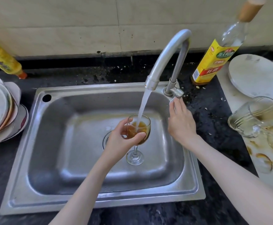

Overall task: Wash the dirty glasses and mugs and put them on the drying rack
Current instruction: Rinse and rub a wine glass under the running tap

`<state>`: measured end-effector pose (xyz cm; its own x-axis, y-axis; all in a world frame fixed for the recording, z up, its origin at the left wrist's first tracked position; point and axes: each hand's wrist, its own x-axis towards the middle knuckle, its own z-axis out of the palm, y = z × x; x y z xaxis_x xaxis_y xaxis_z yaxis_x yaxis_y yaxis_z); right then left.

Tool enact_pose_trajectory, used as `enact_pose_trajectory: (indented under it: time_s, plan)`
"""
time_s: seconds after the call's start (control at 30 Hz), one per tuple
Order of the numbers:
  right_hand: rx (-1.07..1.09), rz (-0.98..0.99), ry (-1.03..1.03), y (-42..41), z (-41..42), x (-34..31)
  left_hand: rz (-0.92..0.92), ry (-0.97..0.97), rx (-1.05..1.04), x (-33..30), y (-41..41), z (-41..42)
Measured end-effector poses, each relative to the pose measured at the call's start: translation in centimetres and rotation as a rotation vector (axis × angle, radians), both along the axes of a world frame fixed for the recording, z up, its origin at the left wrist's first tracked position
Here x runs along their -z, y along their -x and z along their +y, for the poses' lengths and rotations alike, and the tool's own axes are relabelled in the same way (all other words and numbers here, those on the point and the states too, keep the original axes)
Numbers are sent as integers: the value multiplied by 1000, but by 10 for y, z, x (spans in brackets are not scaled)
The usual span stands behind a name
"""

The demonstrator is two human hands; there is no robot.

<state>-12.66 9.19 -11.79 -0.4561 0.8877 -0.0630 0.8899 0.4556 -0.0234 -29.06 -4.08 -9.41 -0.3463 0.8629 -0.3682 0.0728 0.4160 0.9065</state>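
Rinsing under way: left hand (119, 140) grips a stained wineglass (138, 129) over the sink (35, 143), under running water. Right hand (181, 124), fingers extended, touches the tap lever (174, 99). Dirty glasses (252, 117) wait on the right counter; no rack visible.

Dark speckled stone countertop (87, 75) with a stainless steel sink (100, 203) set into it.
On its left stand stacked pale plates (1, 109) and a yellow plastic bottle (2, 59); right of the tap stands a yellow-labelled glass bottle (213, 62), beside a stained white board (239, 101) carrying clear glasses (252, 117) and a white plate (254, 75).
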Motion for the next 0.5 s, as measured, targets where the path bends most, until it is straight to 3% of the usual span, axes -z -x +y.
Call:
enact_pose_trajectory:
  time_s: [0.1, 0.23, 0.27, 0.4, 0.43, 0.5]
  plan:
    - [-5, 12, 45, 1, 0, 0, -15, 48, 19, -1, -1, 1]
    - [-37, 421, 77, -1, -19, -13, -141, 163, 16, -7, -3, 9]
    - [36, 516, 221, 0, -25, -19, -191, 211, 4, -8, -3, 11]
    - [476, 762, 1171, 11, -42, -33, -473, 466, -67, 0, -1, 14]
    - [512, 790, 1291, 11, -44, -34, -541, 516, -96, 4, 1, 13]
    - [503, 799, 1336, 10, -46, -33, -644, 589, -158, 10, 3, 12]
